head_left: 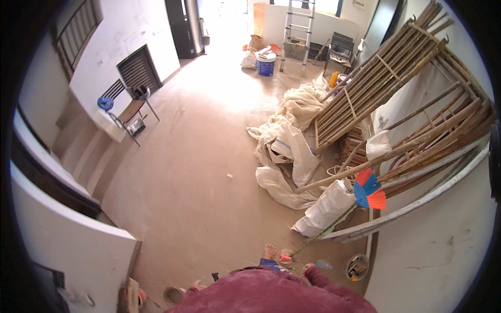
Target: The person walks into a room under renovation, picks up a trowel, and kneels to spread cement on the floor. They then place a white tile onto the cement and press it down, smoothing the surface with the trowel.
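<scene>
At the bottom edge, my left hand shows partly beside my maroon clothing, its fingers apart and apparently holding nothing. My right hand, at the end of the maroon sleeve, has its fingers curled; whatever they hold, if anything, is hidden. My bare foot is on the dusty floor. Beside it, a green-handled broom leans with its orange and blue bristles upward, its orange lower end near a small clear container. A crumpled plastic bottle and a bucket of tools lie to the right.
Rusty metal scaffold frames, white sheeting and a white sack crowd the right side. Steps and a chair are on the left. A ladder, another chair and a blue bucket stand at the back.
</scene>
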Demonstrator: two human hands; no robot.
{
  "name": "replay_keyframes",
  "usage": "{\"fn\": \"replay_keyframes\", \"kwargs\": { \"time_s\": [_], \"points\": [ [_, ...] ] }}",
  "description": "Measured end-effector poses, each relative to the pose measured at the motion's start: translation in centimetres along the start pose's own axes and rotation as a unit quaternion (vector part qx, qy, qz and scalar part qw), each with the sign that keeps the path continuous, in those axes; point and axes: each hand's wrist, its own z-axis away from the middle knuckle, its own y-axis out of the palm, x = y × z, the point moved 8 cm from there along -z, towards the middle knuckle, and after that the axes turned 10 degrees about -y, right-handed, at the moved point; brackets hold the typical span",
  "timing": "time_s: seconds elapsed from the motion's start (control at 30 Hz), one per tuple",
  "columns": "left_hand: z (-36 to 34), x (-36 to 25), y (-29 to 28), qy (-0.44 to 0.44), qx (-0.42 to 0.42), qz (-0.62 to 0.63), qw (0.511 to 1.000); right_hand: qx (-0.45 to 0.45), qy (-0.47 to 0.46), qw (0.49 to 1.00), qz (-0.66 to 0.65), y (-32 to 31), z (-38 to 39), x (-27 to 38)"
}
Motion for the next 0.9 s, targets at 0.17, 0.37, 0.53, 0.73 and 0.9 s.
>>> {"fn": "replay_keyframes", "kwargs": {
  "time_s": [0.17,0.37,0.53,0.73,0.9],
  "points": [
    [-0.4,-4.0,1.2,0.006,-0.045,0.072,0.996,0.190,-0.181,0.739,0.621,-0.3,-13.4,16.4],
    [-2.2,-10.0,-4.4,-0.019,-0.124,0.133,0.983,0.021,-0.282,0.914,0.290,-3.0,-22.5,42.9],
    [-9.6,-21.8,-6.2,-0.028,-0.118,0.134,0.984,0.012,-0.294,0.936,0.193,-0.8,-27.0,54.0],
    [-15.4,-38.3,-16.1,0.069,-0.135,0.078,0.985,0.164,-0.219,0.895,0.351,1.9,-32.4,53.9],
    [-20.3,-59.8,-29.2,0.184,-0.190,0.216,0.940,0.180,-0.047,0.923,0.336,2.5,-40.2,49.4]
  ]
}}
